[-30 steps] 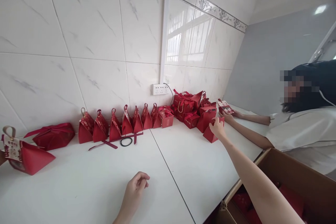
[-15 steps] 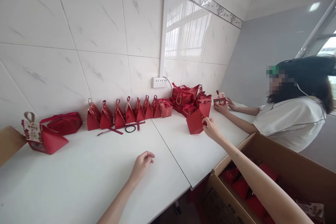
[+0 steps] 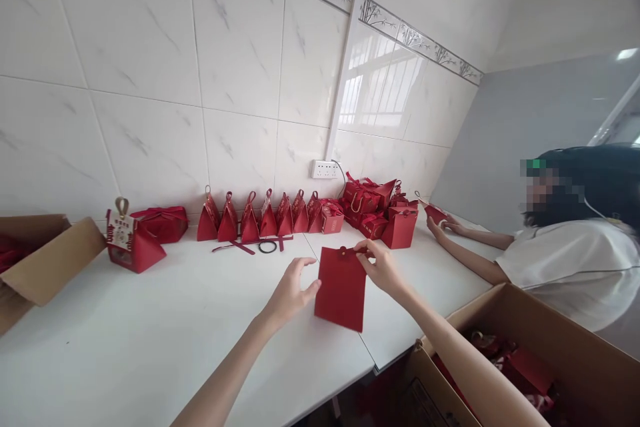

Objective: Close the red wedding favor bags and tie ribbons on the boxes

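A flat red paper bag point(image 3: 341, 288) hangs above the white table point(image 3: 150, 340), in the middle of the view. My right hand point(image 3: 381, 268) pinches its top right edge near the small handle. My left hand point(image 3: 291, 292) reaches in from the left, fingers spread, its fingertips at the bag's left edge. A row of several red pyramid gift boxes point(image 3: 260, 219) stands along the tiled wall behind. More red boxes point(image 3: 380, 213) are piled to the right of them.
Another person's hands point(image 3: 443, 227) rest on the table at the right, holding a red item. An open cardboard box point(image 3: 545, 353) with red items sits at lower right; another cardboard box point(image 3: 40, 260) at left. A red box with a tag point(image 3: 131, 243), ribbons and a black ring point(image 3: 267, 247) lie near the wall.
My right hand has carried the red bag from the far pile toward me to the table's middle. My left hand has lifted off the table and reached to the bag's left edge.
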The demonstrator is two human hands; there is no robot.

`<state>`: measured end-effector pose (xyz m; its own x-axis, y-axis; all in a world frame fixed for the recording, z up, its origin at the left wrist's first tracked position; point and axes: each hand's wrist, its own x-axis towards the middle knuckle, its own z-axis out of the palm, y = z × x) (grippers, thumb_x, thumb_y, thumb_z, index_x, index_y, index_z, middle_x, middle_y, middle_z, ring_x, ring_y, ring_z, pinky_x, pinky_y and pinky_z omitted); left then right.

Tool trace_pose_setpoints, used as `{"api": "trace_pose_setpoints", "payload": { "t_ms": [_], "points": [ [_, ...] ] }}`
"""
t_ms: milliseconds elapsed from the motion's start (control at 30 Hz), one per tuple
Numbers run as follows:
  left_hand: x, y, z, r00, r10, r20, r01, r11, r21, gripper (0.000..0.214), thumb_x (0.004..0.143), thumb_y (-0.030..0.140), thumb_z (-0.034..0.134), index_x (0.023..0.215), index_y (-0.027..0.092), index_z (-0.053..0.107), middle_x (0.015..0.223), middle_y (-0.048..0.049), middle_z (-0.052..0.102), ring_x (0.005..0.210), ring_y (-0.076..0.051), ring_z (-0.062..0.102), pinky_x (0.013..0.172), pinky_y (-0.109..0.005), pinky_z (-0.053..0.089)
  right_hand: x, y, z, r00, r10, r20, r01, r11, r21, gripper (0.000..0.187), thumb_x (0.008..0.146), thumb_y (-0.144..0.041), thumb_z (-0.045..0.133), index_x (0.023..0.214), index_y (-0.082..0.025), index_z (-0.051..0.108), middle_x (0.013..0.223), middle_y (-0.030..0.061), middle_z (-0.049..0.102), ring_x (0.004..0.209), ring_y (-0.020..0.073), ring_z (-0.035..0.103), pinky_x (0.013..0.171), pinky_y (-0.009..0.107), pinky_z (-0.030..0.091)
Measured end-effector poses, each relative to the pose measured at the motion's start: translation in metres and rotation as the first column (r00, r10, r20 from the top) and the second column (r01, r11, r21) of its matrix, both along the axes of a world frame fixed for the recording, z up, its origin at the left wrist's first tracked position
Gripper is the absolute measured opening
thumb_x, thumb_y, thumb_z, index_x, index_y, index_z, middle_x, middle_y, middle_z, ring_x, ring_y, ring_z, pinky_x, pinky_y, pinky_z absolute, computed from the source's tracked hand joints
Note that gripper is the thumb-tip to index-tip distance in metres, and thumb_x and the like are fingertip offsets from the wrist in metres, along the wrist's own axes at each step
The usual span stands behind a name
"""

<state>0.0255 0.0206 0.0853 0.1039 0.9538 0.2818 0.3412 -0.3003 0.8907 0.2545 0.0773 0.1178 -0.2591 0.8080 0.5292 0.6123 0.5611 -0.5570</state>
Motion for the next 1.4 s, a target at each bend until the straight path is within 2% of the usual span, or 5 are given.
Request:
{"api": "trace_pose_setpoints", "payload": {
  "t_ms": [200, 433, 833, 1167, 1400],
  "points": [
    [-0.007, 0.001, 0.026, 0.999, 0.023, -0.039, -0.021, 0.997, 0.074, 0.066, 0.077, 0.045, 0.064, 0.133, 0.026, 0.036, 0.139, -0.0096, 0.043, 0.129, -0.026, 0.043, 0.104, -0.041, 0.039, -0.041, -0.045, 0.028, 0.976, 0.218, 0.001, -0.218, 0.975, -0.033, 0.015, 0.085, -0.020, 0.043, 0.089, -0.022, 0.057, 0.083, 0.0030, 0.066, 0.076, 0.0156, 0.064, 0.055, 0.024, 0.049],
    [-0.023, -0.006, 0.046, 0.992, -0.116, -0.041, 0.116, 0.993, -0.020, 0.028, 0.080, 0.049, 0.059, 0.088, 0.022, 0.061, 0.091, -0.0019, 0.066, 0.083, -0.020, 0.063, 0.074, -0.030, 0.050, -0.054, -0.059, 0.032, 0.974, 0.224, -0.031, -0.224, 0.974, 0.020, 0.020, 0.088, -0.016, 0.040, 0.097, -0.022, 0.057, 0.095, 0.0040, 0.067, 0.083, 0.0151, 0.064, 0.063, 0.025, 0.052],
    [-0.025, -0.013, 0.039, 0.915, -0.399, -0.059, 0.391, 0.913, -0.114, 0.021, 0.086, 0.037, 0.050, 0.080, 0.020, 0.062, 0.084, -0.0015, 0.069, 0.079, -0.017, 0.063, 0.075, -0.028, 0.047, -0.062, -0.062, 0.017, 0.983, 0.161, -0.093, -0.175, 0.970, -0.166, 0.015, 0.086, -0.023, 0.047, 0.091, -0.020, 0.061, 0.086, 0.0033, 0.064, 0.071, 0.0146, 0.061, 0.060, 0.028, 0.056],
    [-0.015, -0.024, 0.047, 0.988, -0.147, -0.052, 0.142, 0.986, -0.088, 0.014, 0.078, 0.028, 0.051, 0.068, 0.019, 0.053, 0.068, 0.0009, 0.061, 0.060, -0.015, 0.061, 0.052, -0.023, 0.048, -0.058, -0.117, -0.026, 0.980, -0.163, -0.116, 0.171, 0.983, 0.059, 0.027, 0.085, -0.035, 0.057, 0.109, -0.024, 0.054, 0.113, 0.0112, 0.055, 0.108, 0.0269, 0.057, 0.088, 0.044, 0.053],
    [-0.008, -0.040, 0.054, 0.996, -0.091, 0.009, 0.091, 0.989, -0.116, 0.013, 0.076, 0.025, 0.048, 0.064, 0.021, 0.045, 0.058, 0.0037, 0.051, 0.052, -0.011, 0.055, 0.046, -0.019, 0.047, -0.079, -0.147, -0.025, 0.998, -0.040, -0.048, 0.032, 0.988, -0.149, 0.056, 0.075, -0.034, 0.065, 0.124, -0.025, 0.041, 0.125, 0.0118, 0.053, 0.109, 0.0281, 0.058, 0.083, 0.041, 0.054]
  ]
}}
